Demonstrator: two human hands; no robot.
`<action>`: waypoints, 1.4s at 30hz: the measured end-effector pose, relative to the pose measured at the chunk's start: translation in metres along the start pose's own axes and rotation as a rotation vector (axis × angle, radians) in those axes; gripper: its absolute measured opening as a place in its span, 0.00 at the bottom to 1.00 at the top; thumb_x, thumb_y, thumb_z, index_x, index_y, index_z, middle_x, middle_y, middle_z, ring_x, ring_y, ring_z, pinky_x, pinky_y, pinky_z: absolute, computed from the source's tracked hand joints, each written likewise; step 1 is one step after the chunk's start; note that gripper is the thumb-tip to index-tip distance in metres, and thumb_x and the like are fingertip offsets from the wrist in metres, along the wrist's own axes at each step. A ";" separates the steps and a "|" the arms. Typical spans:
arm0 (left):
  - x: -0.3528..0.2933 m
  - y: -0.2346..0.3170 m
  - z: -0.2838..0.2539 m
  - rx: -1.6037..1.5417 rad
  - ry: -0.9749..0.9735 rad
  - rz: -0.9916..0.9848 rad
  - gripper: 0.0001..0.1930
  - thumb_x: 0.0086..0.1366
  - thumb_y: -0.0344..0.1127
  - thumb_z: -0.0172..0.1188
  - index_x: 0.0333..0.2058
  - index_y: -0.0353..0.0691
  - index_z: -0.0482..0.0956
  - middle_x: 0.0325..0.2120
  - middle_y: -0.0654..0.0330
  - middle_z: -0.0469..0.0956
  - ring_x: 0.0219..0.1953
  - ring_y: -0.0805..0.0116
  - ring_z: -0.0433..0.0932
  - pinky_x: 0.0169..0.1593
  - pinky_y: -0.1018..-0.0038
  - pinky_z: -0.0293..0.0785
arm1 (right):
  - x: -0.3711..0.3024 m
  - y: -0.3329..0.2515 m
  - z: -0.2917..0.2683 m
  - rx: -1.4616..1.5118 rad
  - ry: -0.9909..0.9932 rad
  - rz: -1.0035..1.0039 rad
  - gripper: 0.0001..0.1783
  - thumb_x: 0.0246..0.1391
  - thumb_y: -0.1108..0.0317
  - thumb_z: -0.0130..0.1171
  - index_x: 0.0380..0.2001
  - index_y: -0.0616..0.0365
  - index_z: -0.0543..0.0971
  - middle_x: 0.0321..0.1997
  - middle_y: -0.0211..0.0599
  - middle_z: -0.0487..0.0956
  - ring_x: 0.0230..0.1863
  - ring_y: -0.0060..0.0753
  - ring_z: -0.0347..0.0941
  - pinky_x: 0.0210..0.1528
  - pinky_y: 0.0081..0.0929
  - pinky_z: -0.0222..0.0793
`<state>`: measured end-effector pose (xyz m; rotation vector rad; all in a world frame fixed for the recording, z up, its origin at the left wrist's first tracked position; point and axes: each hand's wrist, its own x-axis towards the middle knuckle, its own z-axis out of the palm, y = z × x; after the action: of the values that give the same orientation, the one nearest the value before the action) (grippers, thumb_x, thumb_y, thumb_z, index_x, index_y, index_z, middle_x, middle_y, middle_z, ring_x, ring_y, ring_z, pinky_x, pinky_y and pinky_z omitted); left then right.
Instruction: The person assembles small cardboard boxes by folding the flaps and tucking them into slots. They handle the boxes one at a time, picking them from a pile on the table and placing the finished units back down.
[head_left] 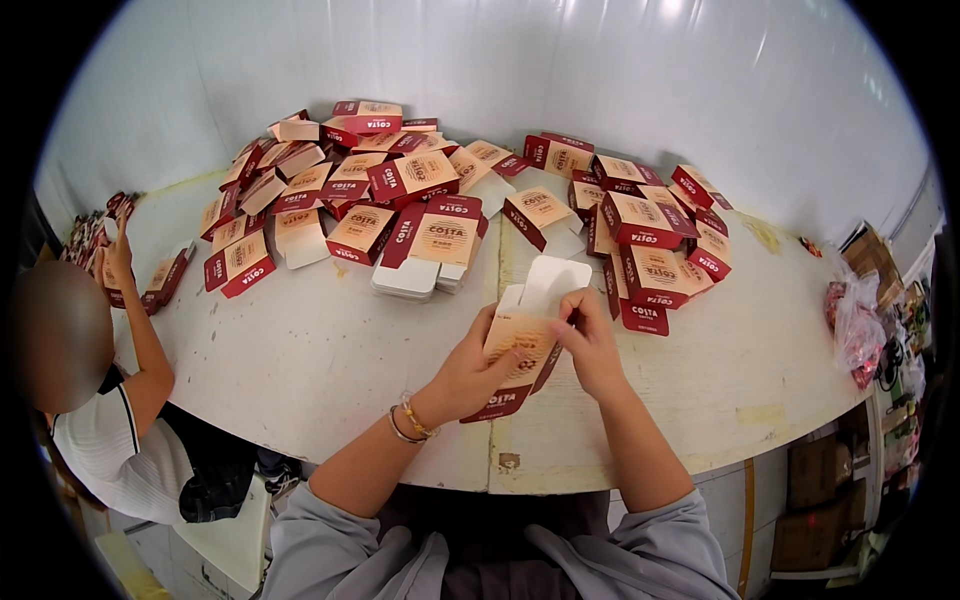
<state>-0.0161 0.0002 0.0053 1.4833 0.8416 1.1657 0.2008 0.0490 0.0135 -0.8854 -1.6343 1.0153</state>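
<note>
A small beige and dark red cardboard carton (527,338) is held upright, slightly tilted, over the near middle of the table. My left hand (465,372) wraps round its left side, with the thumb across the front panel. My right hand (592,345) pinches its upper right edge, beside a raised white flap (556,278). The carton's top end is unfolded, and its white inner side shows. Just beyond my hands lies a stack of flat, unfolded cartons (445,235) with white flaps toward me.
Formed cartons are heaped at the far left (345,190) and far right (652,232) of the white table (330,370), against a pale wall. A co-worker (125,430) sits at the left with cartons nearby. Plastic bags (858,325) and shelved brown boxes (820,535) stand at the right.
</note>
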 end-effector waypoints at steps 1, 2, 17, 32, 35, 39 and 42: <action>0.000 0.003 0.001 -0.035 -0.002 0.005 0.34 0.76 0.36 0.60 0.72 0.32 0.54 0.61 0.50 0.73 0.62 0.65 0.74 0.65 0.68 0.72 | 0.000 0.005 -0.002 0.137 -0.033 -0.001 0.13 0.62 0.67 0.67 0.38 0.54 0.70 0.43 0.28 0.63 0.42 0.23 0.61 0.46 0.23 0.63; 0.000 0.007 0.003 -0.071 -0.004 0.010 0.35 0.75 0.36 0.62 0.72 0.32 0.54 0.61 0.50 0.72 0.63 0.65 0.74 0.65 0.68 0.72 | 0.001 0.009 -0.004 0.274 -0.066 -0.003 0.13 0.62 0.67 0.66 0.39 0.54 0.70 0.43 0.28 0.63 0.43 0.23 0.61 0.47 0.23 0.62; 0.010 -0.016 -0.008 -0.258 0.253 0.064 0.17 0.79 0.41 0.59 0.54 0.36 0.68 0.48 0.60 0.78 0.48 0.78 0.76 0.52 0.76 0.77 | -0.019 -0.046 0.017 0.732 -0.209 0.028 0.57 0.62 0.88 0.53 0.83 0.45 0.36 0.77 0.43 0.64 0.73 0.35 0.65 0.72 0.35 0.63; 0.012 -0.006 0.000 -0.214 0.329 0.136 0.26 0.84 0.42 0.45 0.71 0.35 0.54 0.63 0.53 0.69 0.63 0.69 0.71 0.65 0.70 0.70 | -0.024 -0.025 0.037 0.321 -0.147 -0.139 0.48 0.69 0.74 0.56 0.82 0.57 0.40 0.81 0.49 0.56 0.79 0.41 0.56 0.77 0.38 0.55; 0.005 0.007 0.011 -0.155 0.266 0.204 0.33 0.83 0.37 0.45 0.77 0.34 0.43 0.73 0.51 0.57 0.73 0.64 0.59 0.75 0.66 0.58 | -0.017 -0.021 0.028 0.301 -0.105 -0.108 0.46 0.68 0.77 0.55 0.82 0.57 0.44 0.81 0.48 0.56 0.79 0.41 0.56 0.77 0.38 0.55; 0.006 0.004 0.005 -0.059 0.228 0.268 0.35 0.81 0.35 0.50 0.77 0.36 0.43 0.73 0.51 0.56 0.73 0.64 0.60 0.74 0.67 0.60 | -0.013 -0.025 0.024 0.349 -0.086 -0.048 0.44 0.68 0.79 0.55 0.81 0.55 0.47 0.80 0.49 0.59 0.77 0.38 0.60 0.76 0.36 0.59; 0.004 0.008 0.005 0.000 0.199 0.253 0.33 0.80 0.34 0.52 0.75 0.38 0.48 0.68 0.52 0.62 0.67 0.66 0.67 0.69 0.68 0.66 | -0.013 -0.025 0.023 0.424 -0.089 -0.017 0.40 0.69 0.78 0.56 0.79 0.55 0.53 0.76 0.47 0.64 0.73 0.34 0.65 0.72 0.33 0.63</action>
<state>-0.0108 0.0001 0.0141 1.5223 0.8015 1.5209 0.1799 0.0232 0.0276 -0.5459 -1.4185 1.3418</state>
